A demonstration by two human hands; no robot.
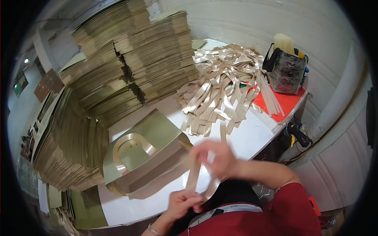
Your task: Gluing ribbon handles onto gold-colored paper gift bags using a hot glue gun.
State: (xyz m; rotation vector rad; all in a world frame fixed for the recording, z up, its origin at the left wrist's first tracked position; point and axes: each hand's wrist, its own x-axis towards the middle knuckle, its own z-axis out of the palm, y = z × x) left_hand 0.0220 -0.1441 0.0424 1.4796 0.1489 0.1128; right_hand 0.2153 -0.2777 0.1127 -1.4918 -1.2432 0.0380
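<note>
A cream satin ribbon strip (pixel 193 177) runs between my two hands above the table's front edge. My left hand (pixel 184 203) pinches its lower part close to my body. Higher up, my right hand (pixel 217 159) is blurred, with its fingers bent around the ribbon's upper part. Left of my hands lies an olive-green paper bag (pixel 159 126) on its side. A cream ribbon handle (pixel 122 147) curves in an arch on the bag's upper face. Beyond my right hand, a loose heap of cream ribbon strips (pixel 218 85) spreads over the white tabletop (pixel 254 132).
Tall stacks of folded paper bags (pixel 156 53) stand at the back, with another stack (pixel 73 141) at the left. A plastic-wrapped holder (pixel 288 70) with glue sticks (pixel 283 42) sits on a red sheet (pixel 280 103). A glue gun (pixel 298 135) hangs by the right edge.
</note>
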